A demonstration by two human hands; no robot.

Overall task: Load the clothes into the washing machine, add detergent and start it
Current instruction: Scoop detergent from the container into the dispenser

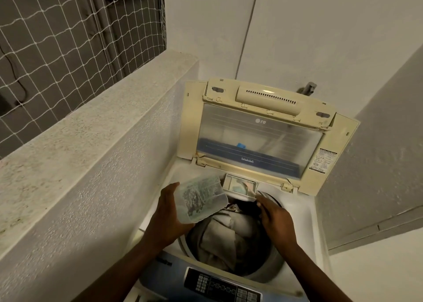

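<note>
head | L hand [168, 212] clamps detergent tub [201, 197], long axis tilted toward drawer [240, 185] | R hand [275, 218] grip unclear

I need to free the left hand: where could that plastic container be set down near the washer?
The broad ledge left of the washing machine is bare. The white rim right of the drum is narrower. The drum is full of clothes; the right hand crowds the detergent drawer. The left hand holds the container.
</note>
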